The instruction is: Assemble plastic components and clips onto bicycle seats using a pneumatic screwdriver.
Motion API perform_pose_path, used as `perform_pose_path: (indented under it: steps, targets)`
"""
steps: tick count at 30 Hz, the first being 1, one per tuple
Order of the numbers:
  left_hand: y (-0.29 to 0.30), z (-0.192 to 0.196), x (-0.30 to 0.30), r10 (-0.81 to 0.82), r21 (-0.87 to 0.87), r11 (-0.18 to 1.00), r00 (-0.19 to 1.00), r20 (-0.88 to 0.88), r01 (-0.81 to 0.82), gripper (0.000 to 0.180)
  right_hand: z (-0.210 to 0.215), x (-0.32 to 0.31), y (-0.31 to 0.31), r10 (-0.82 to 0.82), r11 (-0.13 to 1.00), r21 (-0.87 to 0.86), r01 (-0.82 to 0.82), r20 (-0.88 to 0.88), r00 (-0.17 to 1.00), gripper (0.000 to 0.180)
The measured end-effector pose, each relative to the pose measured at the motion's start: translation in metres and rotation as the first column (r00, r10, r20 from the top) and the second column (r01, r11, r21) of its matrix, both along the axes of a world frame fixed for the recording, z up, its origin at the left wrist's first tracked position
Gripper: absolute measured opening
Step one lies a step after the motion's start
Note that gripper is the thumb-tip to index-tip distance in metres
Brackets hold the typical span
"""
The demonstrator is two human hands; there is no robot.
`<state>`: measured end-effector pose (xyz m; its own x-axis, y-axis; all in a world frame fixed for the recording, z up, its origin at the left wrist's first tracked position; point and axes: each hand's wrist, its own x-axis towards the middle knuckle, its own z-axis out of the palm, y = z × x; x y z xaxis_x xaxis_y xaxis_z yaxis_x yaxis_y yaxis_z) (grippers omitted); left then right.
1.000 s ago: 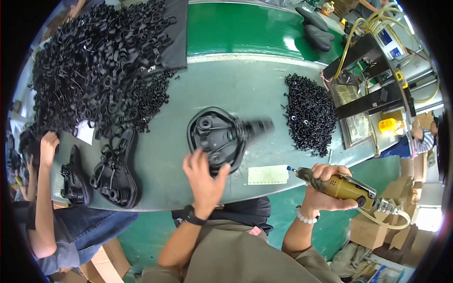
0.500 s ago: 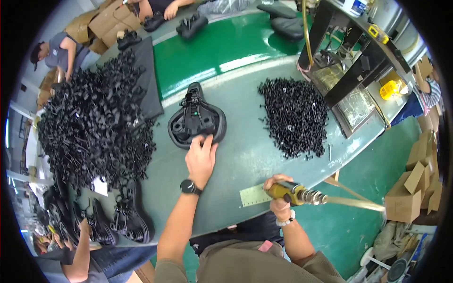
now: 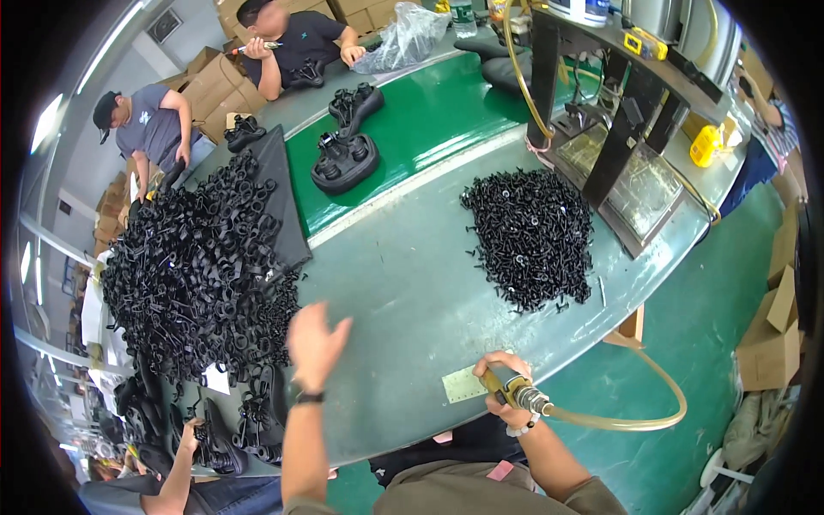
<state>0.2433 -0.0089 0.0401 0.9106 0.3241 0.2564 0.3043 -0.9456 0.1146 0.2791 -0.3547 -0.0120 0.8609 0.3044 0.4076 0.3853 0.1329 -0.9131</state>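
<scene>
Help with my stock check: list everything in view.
power tool: one, yellowish, near edge
screws: uncounted pile, black, right
looped parts: uncounted pile, black, left
saddles: several, black, far side, lower left
perforated strip: one, pale, near edge
frame: one, black, right
bottle: one, yellow, right of frame
plastic bag: one, clear, far side
boxes: several, brown, both sides
bench: one, grey-green, centre
other people: several, varied clothing, around
left grip: one, bare, by looped parts
right grip: one, bare, around power tool
</scene>
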Motion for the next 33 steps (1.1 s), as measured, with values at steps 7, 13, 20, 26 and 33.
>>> perform_pose_path:
  steps: [7,13,20,26,33]
  targets:
    - [0.104,0.029,-0.179,0.47,0.232,0.876,0.638,-0.611,-0.423,0.074,-0.006,0.007,0.019,0.097,0.928,0.367,-0.065,-0.068,0.993,0.054]
    - [0.098,0.041,-0.167,0.334,0.179,0.936,0.602,-0.725,-0.304,0.066,-0.012,0.007,0.018,0.16,0.943,0.324,-0.078,-0.236,0.958,0.068]
    - [-0.113,-0.004,-0.082,-0.473,-0.276,0.881,0.703,-0.531,0.384,0.008,0.004,0.014,0.027,0.016,0.96,0.272,0.061,-0.273,0.962,0.081]
    - [-0.165,0.025,-0.033,-0.613,-0.145,0.782,0.704,-0.358,0.607,0.029,0.085,0.026,0.032,0.025,0.901,0.432,0.039,-0.142,0.99,0.09]
    - [0.072,-0.034,-0.132,0.299,-0.005,0.954,0.952,0.065,-0.299,0.025,0.13,-0.015,0.017,0.069,0.827,0.559,-0.054,-0.005,0.998,0.091]
